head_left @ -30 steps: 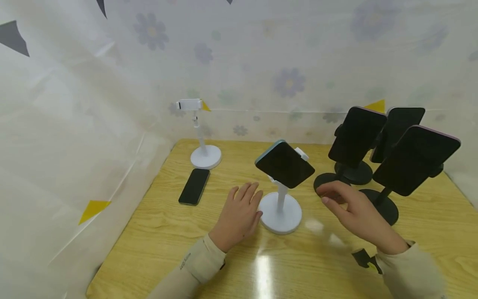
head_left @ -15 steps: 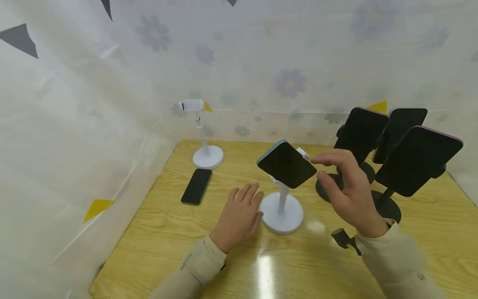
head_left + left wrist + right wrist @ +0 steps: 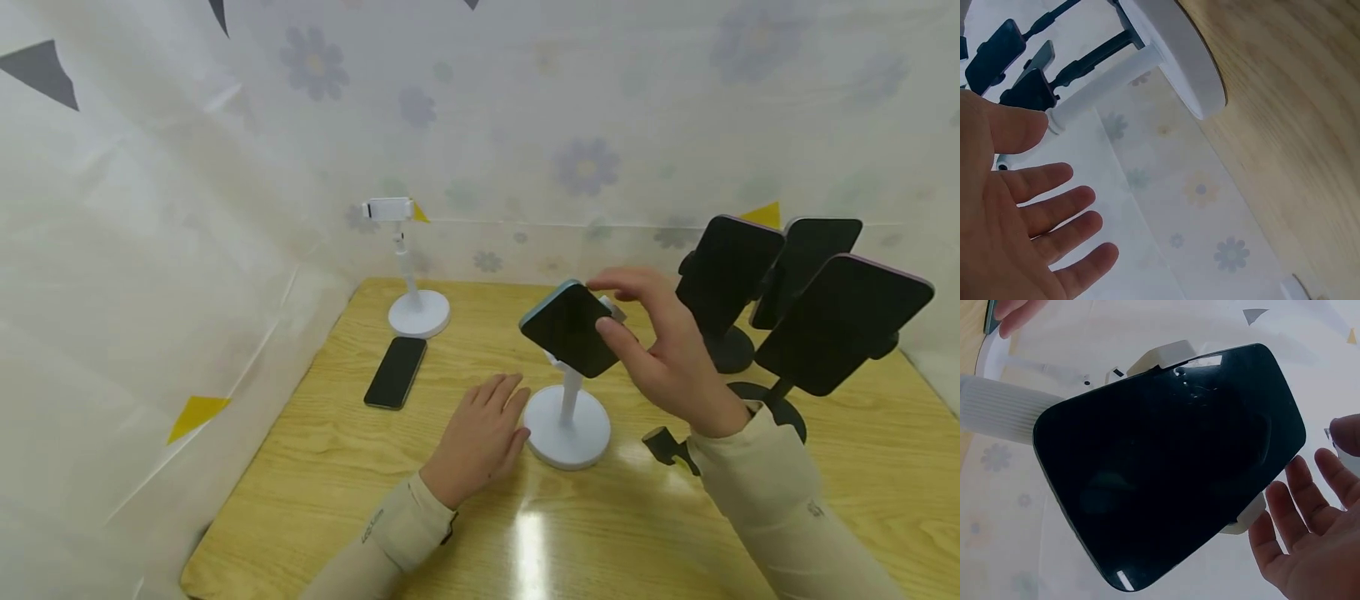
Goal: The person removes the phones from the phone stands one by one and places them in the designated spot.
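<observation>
A phone with a light-blue edge (image 3: 564,330) sits tilted in the clamp of a white phone stand (image 3: 555,446) on the table. My right hand (image 3: 667,354) is at the phone's right edge, thumb and fingers spread apart. The right wrist view shows several fingertips close by the phone (image 3: 1166,469) and the clamp arm (image 3: 1250,515), behind its edge, while the thumb (image 3: 1346,434) stands off. My left hand (image 3: 480,437) lies with straight fingers beside the stand's round base, thumb right at its rim. Its palm (image 3: 1010,244) holds nothing in the left wrist view.
Another white stand (image 3: 418,313), its clamp holding nothing, is at the back left. A dark phone (image 3: 396,372) lies flat before it. Several black stands carrying phones (image 3: 843,321) crowd the right side. A patterned curtain (image 3: 480,150) hangs behind the wooden table (image 3: 330,500).
My right hand has risen and moved left, from beside the black stands to the mounted phone's right edge. My left hand has stayed by the base.
</observation>
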